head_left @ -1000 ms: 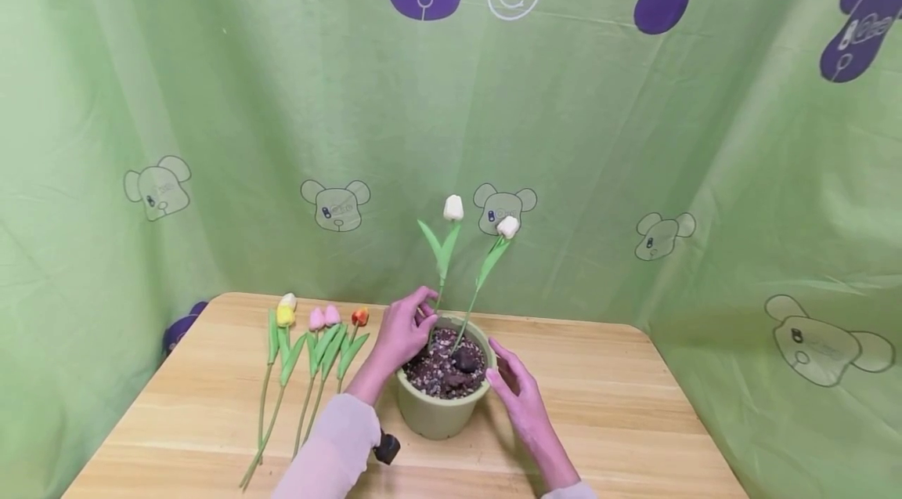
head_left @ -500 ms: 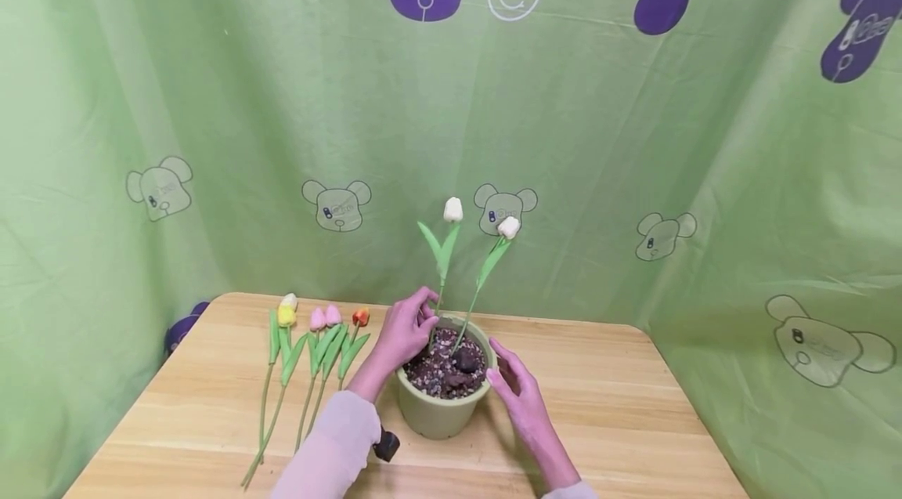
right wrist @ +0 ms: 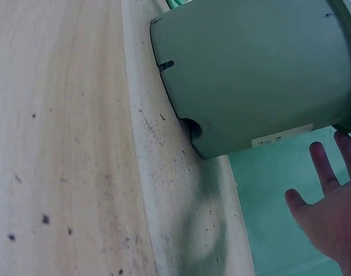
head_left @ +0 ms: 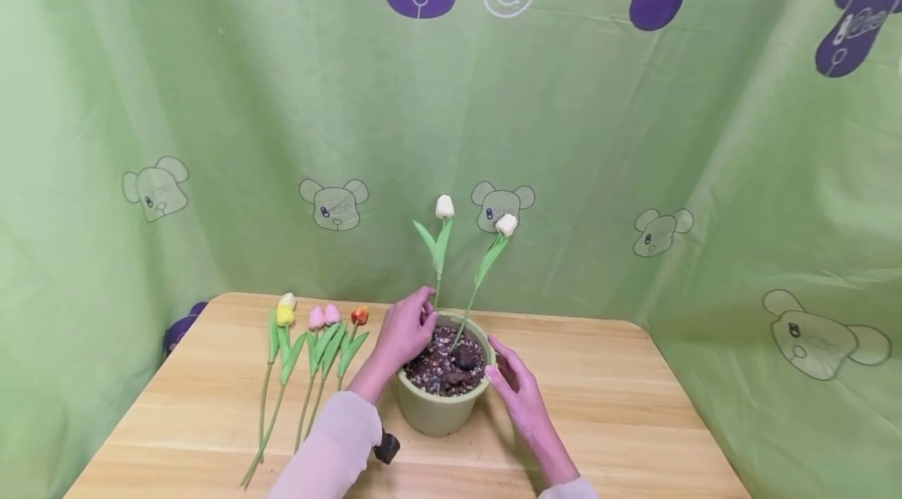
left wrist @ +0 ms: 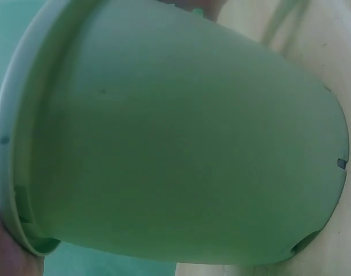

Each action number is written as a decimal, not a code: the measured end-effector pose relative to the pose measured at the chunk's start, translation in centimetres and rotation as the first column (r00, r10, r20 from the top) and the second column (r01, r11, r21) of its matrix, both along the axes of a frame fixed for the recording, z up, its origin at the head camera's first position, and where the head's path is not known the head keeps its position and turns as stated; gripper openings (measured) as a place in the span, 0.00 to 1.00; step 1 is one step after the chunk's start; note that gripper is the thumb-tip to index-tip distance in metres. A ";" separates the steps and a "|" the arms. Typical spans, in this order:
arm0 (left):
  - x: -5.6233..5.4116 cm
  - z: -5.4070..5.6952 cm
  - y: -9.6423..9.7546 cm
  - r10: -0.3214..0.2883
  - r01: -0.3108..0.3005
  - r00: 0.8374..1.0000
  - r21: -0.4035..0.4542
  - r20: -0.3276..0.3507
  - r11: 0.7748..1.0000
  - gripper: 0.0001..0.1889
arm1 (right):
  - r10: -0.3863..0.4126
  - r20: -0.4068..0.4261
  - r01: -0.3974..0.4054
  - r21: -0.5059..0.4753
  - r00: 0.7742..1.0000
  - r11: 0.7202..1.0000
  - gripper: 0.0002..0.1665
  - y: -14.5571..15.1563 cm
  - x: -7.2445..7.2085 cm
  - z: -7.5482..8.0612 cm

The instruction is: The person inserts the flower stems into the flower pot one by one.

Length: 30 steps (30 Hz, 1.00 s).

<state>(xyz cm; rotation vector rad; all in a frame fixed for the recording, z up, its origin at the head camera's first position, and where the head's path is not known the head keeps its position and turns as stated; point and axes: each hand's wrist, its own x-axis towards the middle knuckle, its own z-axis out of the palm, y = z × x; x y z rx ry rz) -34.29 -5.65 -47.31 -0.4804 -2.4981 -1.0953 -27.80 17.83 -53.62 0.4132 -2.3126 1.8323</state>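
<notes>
A pale green flower pot (head_left: pixel 435 414) filled with dark, gritty soil (head_left: pixel 431 377) stands between both hands. Two white artificial tulips rise from it. My left hand (head_left: pixel 405 330) pinches the lower stem of the left white tulip (head_left: pixel 444 207); its fingers partly hide that stem and its base. The right white tulip (head_left: pixel 505 225) leans to the right, untouched. My right hand (head_left: pixel 523 399) has its fingers and thumb spread at the right side of the rim, touching it. In the right wrist view, several fingers (right wrist: pixel 324 167) lie straight and apart. The pot's wall (left wrist: pixel 181 138) fills most of the left wrist view.
Several artificial tulips lie left of the pot, among them yellow (head_left: pixel 285 315), pink (head_left: pixel 317 318) and orange-red (head_left: pixel 359 316) ones. A small black object (head_left: pixel 387 448) sits beside the left sleeve. Soil specks (right wrist: pixel 46 219) dot the wooden table (head_left: pixel 606 405). A green curtain (head_left: pixel 578 131) surrounds it.
The left white tulip's head has shifted slightly left, with my left hand still at its stem. The head view has moved a little. My right hand stays at the rim.
</notes>
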 end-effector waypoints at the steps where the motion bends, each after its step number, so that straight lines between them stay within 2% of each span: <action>1: 0.1 0.0 0.0 0.003 -0.003 1.000 0.003 0.003 1.000 0.20 | 0.001 0.000 -0.001 0.000 1.000 1.000 0.30 0.0 0.0 0.0; 3: 0.2 0.0 0.0 0.003 -0.004 1.000 0.025 0.020 1.000 0.21 | 0.002 0.001 -0.002 -0.001 1.000 1.000 0.30 0.0 0.0 0.0; 8: 0.3 -0.1 -0.1 -0.020 0.010 0.998 0.161 0.058 0.987 0.23 | 0.000 0.007 0.000 0.000 1.000 1.000 0.31 0.1 0.0 -0.1; 12: 0.3 -0.2 -0.3 -0.034 0.021 0.998 0.253 0.047 0.967 0.24 | 0.003 0.013 -0.002 -0.001 1.000 1.000 0.31 0.0 0.0 0.0; 18: 0.5 -0.7 -0.8 -0.032 0.013 0.999 0.379 0.043 0.925 0.24 | 0.004 0.014 -0.004 0.000 1.000 1.000 0.31 0.1 0.0 0.0; 22: 0.9 -0.7 -1.5 -0.041 0.024 0.999 0.425 0.030 0.905 0.23 | 0.009 0.013 -0.009 0.002 1.000 1.000 0.31 0.0 0.0 0.0; 26: 1.4 -0.2 -2.6 -0.051 0.036 0.998 0.461 0.021 0.887 0.23 | 0.005 0.009 -0.005 -0.007 1.000 1.000 0.30 0.0 0.0 0.0; 30: 2.1 0.1 -4.3 -0.016 -0.005 0.999 0.479 0.041 0.878 0.22 | 0.003 0.007 -0.003 -0.018 1.000 1.000 0.31 0.0 0.0 0.0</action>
